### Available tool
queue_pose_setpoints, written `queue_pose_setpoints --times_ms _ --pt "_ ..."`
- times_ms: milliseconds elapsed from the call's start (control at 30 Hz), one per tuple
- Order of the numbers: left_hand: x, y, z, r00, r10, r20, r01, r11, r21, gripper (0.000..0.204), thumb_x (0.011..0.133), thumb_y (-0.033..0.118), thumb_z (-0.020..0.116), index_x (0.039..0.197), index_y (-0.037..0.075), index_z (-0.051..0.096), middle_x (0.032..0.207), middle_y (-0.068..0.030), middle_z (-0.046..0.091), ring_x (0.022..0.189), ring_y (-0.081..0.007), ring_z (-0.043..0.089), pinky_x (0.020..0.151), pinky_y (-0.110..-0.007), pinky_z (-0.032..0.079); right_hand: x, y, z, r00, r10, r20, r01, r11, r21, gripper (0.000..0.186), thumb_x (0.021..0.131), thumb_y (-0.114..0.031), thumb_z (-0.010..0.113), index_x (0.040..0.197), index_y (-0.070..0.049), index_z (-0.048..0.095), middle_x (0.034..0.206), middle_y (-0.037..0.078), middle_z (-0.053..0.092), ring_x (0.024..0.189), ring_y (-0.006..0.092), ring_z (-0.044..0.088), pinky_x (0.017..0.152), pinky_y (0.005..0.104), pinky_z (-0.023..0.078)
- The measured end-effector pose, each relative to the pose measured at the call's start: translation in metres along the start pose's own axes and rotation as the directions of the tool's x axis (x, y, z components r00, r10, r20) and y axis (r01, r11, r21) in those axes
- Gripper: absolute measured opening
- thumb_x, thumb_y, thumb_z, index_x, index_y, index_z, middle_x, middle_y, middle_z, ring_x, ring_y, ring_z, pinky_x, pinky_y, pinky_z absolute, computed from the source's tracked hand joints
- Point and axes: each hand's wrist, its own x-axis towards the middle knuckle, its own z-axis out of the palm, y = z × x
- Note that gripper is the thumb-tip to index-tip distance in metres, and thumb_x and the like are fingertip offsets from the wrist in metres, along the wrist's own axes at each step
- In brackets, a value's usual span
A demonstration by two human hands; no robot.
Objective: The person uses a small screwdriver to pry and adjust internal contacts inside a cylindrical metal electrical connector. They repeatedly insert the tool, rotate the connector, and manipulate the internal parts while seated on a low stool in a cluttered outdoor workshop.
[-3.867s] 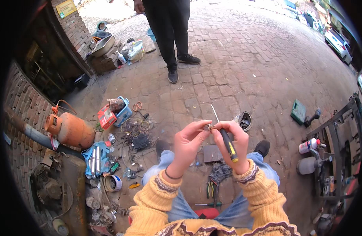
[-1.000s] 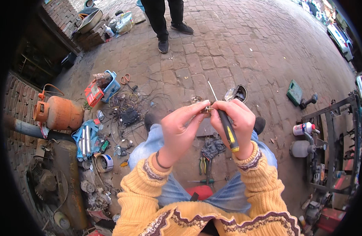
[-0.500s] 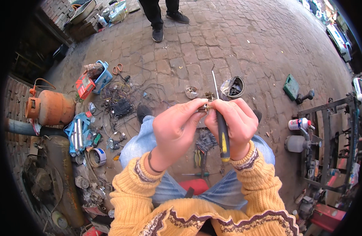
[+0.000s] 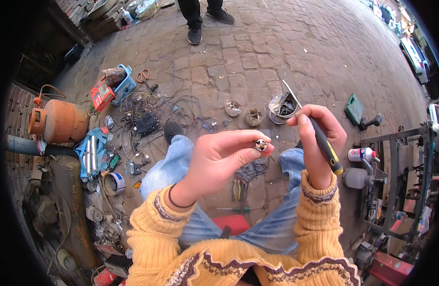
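Small round part (image 4: 261,145), in the head view, sits nearer the wearer than the open tin (image 4: 277,119), pinched by the left hand (image 4: 211,159). The right hand (image 4: 311,155), right of the tin, grasps 1 screwdriver (image 4: 326,147).

Small round piece (image 4: 261,145), details indistinct

Tool handle (image 4: 327,148) — black and yellow; sweater (image 4: 236,249) — mustard, brown zigzag.
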Motion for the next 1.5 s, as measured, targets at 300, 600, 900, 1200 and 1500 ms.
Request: queue_pose_setpoints --times_ms 300,600,900,1200,1500 --pt "-0.001 0.0 -0.005 0.999 0.009 0.049 -0.003 0.994 -0.113 0.026 0.096 -0.003 0.065 0.121 -0.008 0.066 0.113 -0.0143 0.072 0.109 -0.021 0.069 0.098 -0.034 0.055 -0.006 -0.013 -0.02 0.94 -0.111 0.322 0.038 0.973 0.226 0.018 0.086 -0.015 0.068 0.077 0.0 0.068 0.07 0.007 0.068 0.065 0.014 0.057 0.06 0.0284 0.044" --pt "0.001 -0.004 -0.006 1.0 0.007 0.011 -0.005 0.986 -0.168 0.028 0.094 -0.002 0.068 0.121 -0.009 0.063 0.111 -0.0179 0.073 0.101 -0.0231 0.072 0.093 -0.035 0.058 -0.009 -0.011 -0.024 0.94 -0.155 0.302 0.02 0.913 0.407 0.026 0.089 -0.018 0.069 0.069 -0.004 0.06 0.058 0.004 0.063 0.054 0.0119 0.049 0.05 0.0271 0.036" --pt "0.001 -0.005 -0.007 0.999 -0.023 -0.029 0.019 0.989 -0.145 0.03 0.091 0.006 0.074 0.117 -0.006 0.064 0.106 -0.0209 0.073 0.095 -0.0305 0.074 0.084 -0.04 0.061 -0.011 -0.014 -0.016 0.98 0.03 0.196 -0.102 0.922 0.374 0.024 0.095 -0.013 0.063 0.075 -0.003 0.056 0.062 0.004 0.059 0.056 0.0102 0.052 0.054 0.0232 0.038" --pt "0.002 -0.008 -0.004 0.998 0.065 -0.011 -0.066 0.993 -0.096 0.028 0.097 0.0 0.065 0.124 -0.006 0.063 0.114 -0.0169 0.072 0.099 -0.0214 0.072 0.087 -0.032 0.058 -0.011 -0.014 -0.011 0.915 0.033 0.402 -0.189 0.916 0.355 0.022 0.088 -0.002 0.063 0.108 0.005 0.066 0.099 0.01 0.069 0.091 0.0154 0.067 0.083 0.0285 0.052" --pt "0.003 -0.008 -0.004 0.995 0.07 -0.066 -0.069 0.997 0.02 0.029 0.1 0.009 0.064 0.126 -0.003 0.064 0.115 -0.0185 0.072 0.095 -0.0217 0.073 0.082 -0.033 0.06 -0.006 -0.009 -0.012 0.937 -0.142 0.32 -0.039 0.865 0.5 0.051 0.109 -0.039 0.038 0.068 -0.012 0.051 0.047 -0.005 0.051 0.047 0.0075 0.037 0.049 0.0254 0.027"
